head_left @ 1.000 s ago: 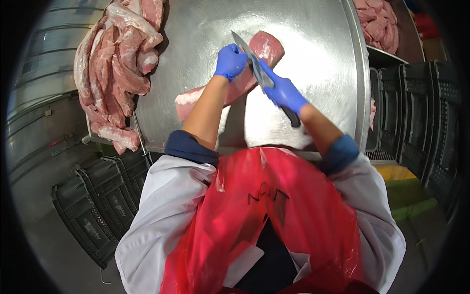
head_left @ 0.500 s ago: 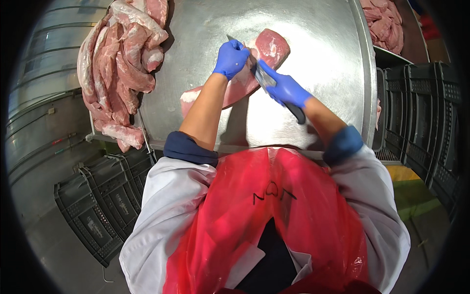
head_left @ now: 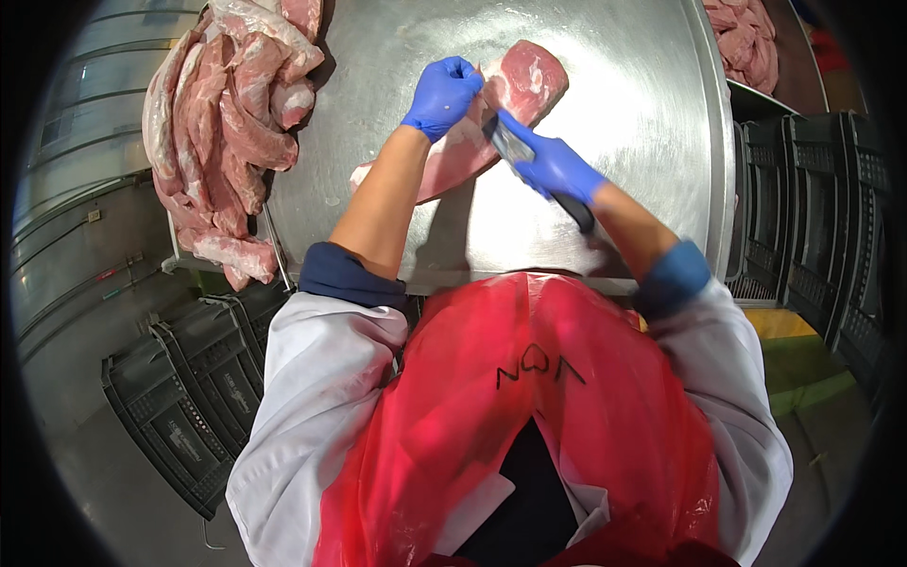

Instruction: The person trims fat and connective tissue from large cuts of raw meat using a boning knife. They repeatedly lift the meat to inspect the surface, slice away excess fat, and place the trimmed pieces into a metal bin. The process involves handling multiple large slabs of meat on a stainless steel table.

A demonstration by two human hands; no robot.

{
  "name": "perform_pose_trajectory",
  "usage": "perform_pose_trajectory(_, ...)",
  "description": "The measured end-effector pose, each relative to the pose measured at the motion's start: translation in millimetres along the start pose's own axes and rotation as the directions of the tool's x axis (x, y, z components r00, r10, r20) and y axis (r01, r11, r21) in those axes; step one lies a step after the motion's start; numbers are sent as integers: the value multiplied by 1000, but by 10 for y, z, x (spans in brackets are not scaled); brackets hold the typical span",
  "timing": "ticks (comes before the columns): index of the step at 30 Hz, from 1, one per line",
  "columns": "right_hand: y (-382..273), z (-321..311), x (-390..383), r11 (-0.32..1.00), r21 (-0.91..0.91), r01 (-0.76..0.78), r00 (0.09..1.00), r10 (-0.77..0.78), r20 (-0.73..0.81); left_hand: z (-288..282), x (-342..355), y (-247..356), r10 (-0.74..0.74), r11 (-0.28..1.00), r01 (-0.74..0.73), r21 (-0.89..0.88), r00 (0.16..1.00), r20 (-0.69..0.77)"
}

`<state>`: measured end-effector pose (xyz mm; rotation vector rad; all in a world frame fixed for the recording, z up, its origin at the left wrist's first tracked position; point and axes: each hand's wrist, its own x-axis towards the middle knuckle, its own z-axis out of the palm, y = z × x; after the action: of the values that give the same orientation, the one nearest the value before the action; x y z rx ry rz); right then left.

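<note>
A long piece of pale pink meat (head_left: 529, 80) with white fat lies slantwise on the metal table, its near-left end partly behind my left forearm. My left hand (head_left: 442, 99), in a blue glove, is closed at the meat's left edge, where a thin bit of it rises beside the fingertips. In my blue-gloved right hand (head_left: 559, 165) is a knife (head_left: 576, 214); its black handle sticks out below the palm. The blade, slightly blurred, reaches the meat's right side near the middle. Just where its edge touches is hard to see.
The metal table (head_left: 378, 57) has a raised rim at right. A heap of long meat pieces (head_left: 222, 123) lies at its left edge. More meat (head_left: 742, 42) fills a container at far right. Black crates (head_left: 175, 397) stand at lower left, others (head_left: 803, 208) at right.
Both hands and the meat sit slightly higher in view. My left hand has shifted a little, and a dark pointed tip above it no longer shows. The knife stays against the meat.
</note>
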<state>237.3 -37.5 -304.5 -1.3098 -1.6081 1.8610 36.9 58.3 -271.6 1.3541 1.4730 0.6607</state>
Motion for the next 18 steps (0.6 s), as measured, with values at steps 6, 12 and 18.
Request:
perform_pose_trajectory(6,82,78,-300,999,-42,-2,995,6,97,-163,-18,101,-22,994,22,-103,1000,4)
perform_pose_trajectory(12,-335,277,232,994,-88,-62,998,64,21,-284,-102,221,49,976,-43,-212,999,21)
perform_pose_trajectory(18,493,390,-713,950,-143,278,956,-288,-59,-1532,-160,-662,-19,902,-87,-422,971,-239)
